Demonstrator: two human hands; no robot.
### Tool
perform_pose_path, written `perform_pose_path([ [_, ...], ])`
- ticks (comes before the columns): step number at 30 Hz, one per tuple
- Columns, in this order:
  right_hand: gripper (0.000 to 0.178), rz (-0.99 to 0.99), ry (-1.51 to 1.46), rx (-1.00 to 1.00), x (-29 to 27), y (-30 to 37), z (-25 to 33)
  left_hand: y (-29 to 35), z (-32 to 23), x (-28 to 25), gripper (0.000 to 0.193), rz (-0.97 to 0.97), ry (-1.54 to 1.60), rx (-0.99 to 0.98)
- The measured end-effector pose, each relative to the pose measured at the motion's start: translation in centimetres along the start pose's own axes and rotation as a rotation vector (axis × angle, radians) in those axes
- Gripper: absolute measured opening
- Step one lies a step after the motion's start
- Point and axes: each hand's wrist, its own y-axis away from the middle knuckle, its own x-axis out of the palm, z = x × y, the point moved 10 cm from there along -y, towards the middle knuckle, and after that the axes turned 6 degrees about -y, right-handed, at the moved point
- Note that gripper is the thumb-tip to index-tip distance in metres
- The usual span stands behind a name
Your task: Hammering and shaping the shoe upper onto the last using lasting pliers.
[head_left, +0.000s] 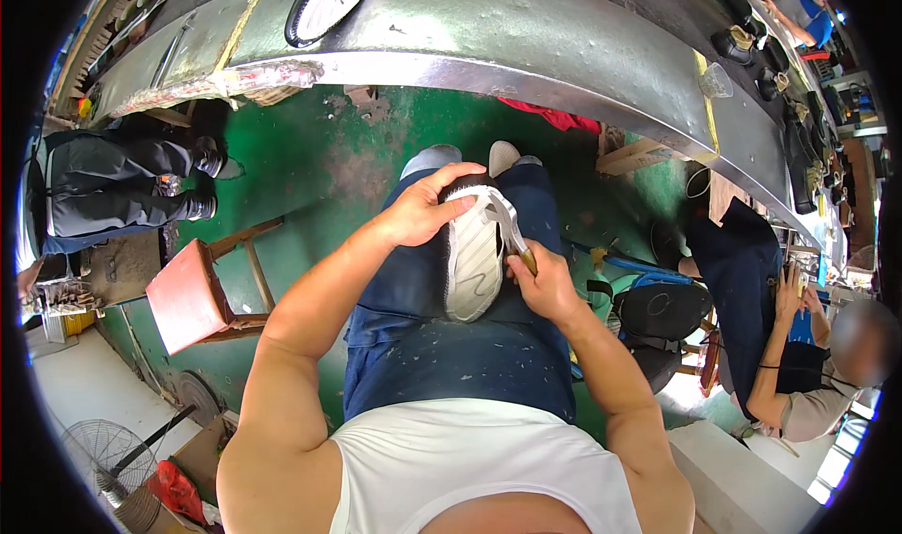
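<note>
Shoe [470, 276]: pale, dark-edged, lying across the person's lap between the 2 hands, its rounded end toward the body.
Left grip [423, 207]: closed around the far end of the shoe, thumb on the upper, fingers over the dark edge; best held firm, so that the shoe cannot twist under pressure.
Right grip [548, 285]: wrapped around the yellowish handle of a hand tool [529, 263], just beside the shoe's right flank.
Grey strip [507, 222]: runs between tool and upper; it may be a blade or a loose band, I cannot tell which from here.
Tool stroke: short and controlled would serve best, angled away from the left thumb, since a slip could mark the pale upper or reach the skin.
Lap [451, 360]: blue, speckled cloth, a soft support; pressing the shoe against both thighs should stop it rocking.
Worktop [536, 27]: metal, beyond the knees, carrying a second shoe [329, 6], pale with a dark sole edge, well apart from both hands.
</note>
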Motion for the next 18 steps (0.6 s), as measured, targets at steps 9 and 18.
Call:
perform_pose_path([
  [9, 0.021, 0.111, 0.398, 0.100, -3.0, 2.7, 4.7, -0.9, 0.2, 1.8, 0.046, -0.045, -0.071, -0.170],
  [18, 0.022, 0.262, -0.155, 0.461, -4.4, 3.2, 4.8, -1.8, -0.4, 2.5, 0.041, -0.104, -0.241, -0.108],
])
